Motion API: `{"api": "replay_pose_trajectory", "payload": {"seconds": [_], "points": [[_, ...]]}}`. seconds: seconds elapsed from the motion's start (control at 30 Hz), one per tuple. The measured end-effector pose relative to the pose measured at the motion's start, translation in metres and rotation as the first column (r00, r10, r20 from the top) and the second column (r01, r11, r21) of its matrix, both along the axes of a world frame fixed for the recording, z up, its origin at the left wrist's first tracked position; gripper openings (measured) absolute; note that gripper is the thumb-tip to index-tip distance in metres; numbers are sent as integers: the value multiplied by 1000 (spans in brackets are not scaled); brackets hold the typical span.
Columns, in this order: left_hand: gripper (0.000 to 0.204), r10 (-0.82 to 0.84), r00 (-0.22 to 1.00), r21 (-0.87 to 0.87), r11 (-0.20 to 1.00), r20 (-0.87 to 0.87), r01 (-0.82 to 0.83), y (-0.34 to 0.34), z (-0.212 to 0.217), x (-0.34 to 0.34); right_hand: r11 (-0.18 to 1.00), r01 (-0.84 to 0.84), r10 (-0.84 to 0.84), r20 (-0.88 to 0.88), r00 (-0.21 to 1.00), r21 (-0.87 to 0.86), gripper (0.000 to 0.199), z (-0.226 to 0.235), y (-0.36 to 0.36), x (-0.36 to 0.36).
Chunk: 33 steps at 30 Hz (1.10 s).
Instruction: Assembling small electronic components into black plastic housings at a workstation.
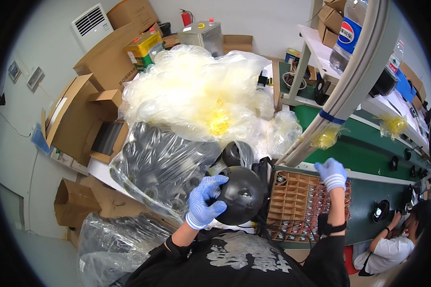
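My left hand (204, 202), in a blue striped glove, grips the side of a round black ball-shaped housing (242, 197) in front of my chest. Thumb and fingers are pressed on its left edge. Behind it lies a similar round black housing (238, 154), partly under clear plastic. My right hand (331, 174), gloved alike, is raised over the back right part of a cardboard divider box (288, 196). Its fingers look curled together; whatever they may hold is hidden. Small parts with red wires (316, 205) fill many of the box's cells, while others on the left show bare cardboard.
Black plastic-wrapped items (163, 162) lie left of the housing, below a heap of clear bags (191, 91). A slanted grey post (340, 100) with yellow wire bundles (326, 137) rises beyond my right hand. A green conveyor (359, 153) runs right; a co-worker (392, 248) sits there.
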<state>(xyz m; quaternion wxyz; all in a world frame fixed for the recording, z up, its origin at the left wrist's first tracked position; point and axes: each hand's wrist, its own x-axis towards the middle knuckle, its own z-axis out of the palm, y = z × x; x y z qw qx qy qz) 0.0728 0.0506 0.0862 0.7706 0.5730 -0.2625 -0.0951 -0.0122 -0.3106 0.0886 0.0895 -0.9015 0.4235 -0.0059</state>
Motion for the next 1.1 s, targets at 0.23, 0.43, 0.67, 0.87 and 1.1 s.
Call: {"api": "replay_pose_trajectory", "payload": {"seconds": [0.23, 0.43, 0.67, 0.87, 1.1], "points": [[59, 0, 987, 134, 991, 158, -22, 6, -5, -2, 513, -857, 593, 744, 307, -55, 21, 55, 135, -7], [55, -36, 972, 236, 971, 234, -20, 7, 7, -8, 364, -928, 718, 659, 224, -82, 46, 84, 163, -4], [58, 138, 987, 202, 968, 78, -152, 11, 4, -17, 468, -883, 614, 734, 292, -41, 33, 54, 172, -12], [57, -20, 991, 206, 978, 135, -9, 14, 19, -3, 475, -879, 501, 834, 232, -41, 59, 48, 155, -4], [36, -364, 826, 44, 906, -430, 422, 1, 21, -15, -179, -893, 391, 863, 320, 413, 38, 43, 147, 13]]}}
